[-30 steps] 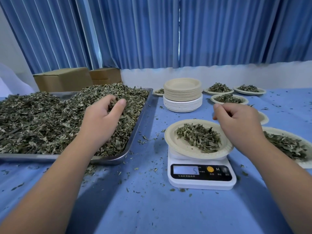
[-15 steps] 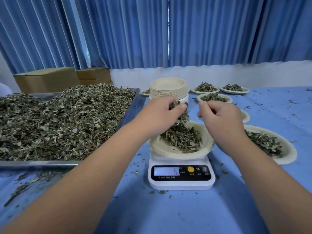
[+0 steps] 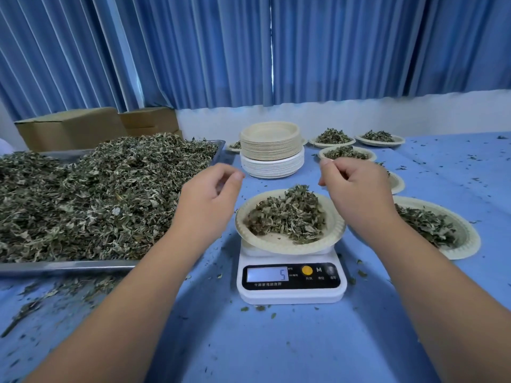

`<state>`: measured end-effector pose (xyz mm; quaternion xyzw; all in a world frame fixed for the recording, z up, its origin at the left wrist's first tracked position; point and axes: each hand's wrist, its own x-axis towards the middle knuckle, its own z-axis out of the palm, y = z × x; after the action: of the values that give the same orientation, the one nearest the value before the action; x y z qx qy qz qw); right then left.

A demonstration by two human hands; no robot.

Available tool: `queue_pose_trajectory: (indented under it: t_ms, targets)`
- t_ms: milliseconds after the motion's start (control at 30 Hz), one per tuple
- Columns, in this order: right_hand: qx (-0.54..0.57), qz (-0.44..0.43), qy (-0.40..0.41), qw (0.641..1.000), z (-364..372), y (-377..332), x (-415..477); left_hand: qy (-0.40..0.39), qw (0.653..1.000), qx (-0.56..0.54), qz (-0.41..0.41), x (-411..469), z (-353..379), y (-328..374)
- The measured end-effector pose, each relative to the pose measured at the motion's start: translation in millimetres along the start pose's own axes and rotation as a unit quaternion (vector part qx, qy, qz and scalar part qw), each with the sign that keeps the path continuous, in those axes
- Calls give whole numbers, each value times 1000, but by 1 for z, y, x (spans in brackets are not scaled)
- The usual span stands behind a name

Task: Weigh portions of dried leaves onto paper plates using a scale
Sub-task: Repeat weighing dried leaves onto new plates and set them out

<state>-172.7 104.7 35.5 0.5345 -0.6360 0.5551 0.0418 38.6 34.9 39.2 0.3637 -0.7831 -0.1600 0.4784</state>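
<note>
A white digital scale (image 3: 290,280) stands on the blue table, its display reading 5. On it sits a paper plate (image 3: 279,244) with a heap of dried leaves (image 3: 287,217). My left hand (image 3: 210,197) hovers just left of the plate, fingers loosely curled and empty. My right hand (image 3: 356,189) hovers over the plate's right rim, fingers curled and thumb against forefinger; no leaves show in it. A metal tray (image 3: 69,267) piled with loose dried leaves (image 3: 96,194) lies at the left.
A stack of empty paper plates (image 3: 271,147) stands behind the scale. Several filled plates sit at the right (image 3: 467,244) and at the back (image 3: 334,137). Cardboard boxes (image 3: 72,128) stand behind the tray. Leaf crumbs litter the blue cloth.
My left hand took leaves from the tray, dropped them on the plate and drew back to the left, now empty. The heap on the plate is larger. My right hand stayed by the plate.
</note>
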Motion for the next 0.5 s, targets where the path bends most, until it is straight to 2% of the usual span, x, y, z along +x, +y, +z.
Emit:
queue_pose_trajectory:
  t_ms: [133,500]
  targets:
    - [5,4,-3,1000,0,0,-1,-19,997,56,-57,-6,-3,-20]
    - [-5,25,11,1000,-1,8,1,-10,993,9,-113,-8,7,-27]
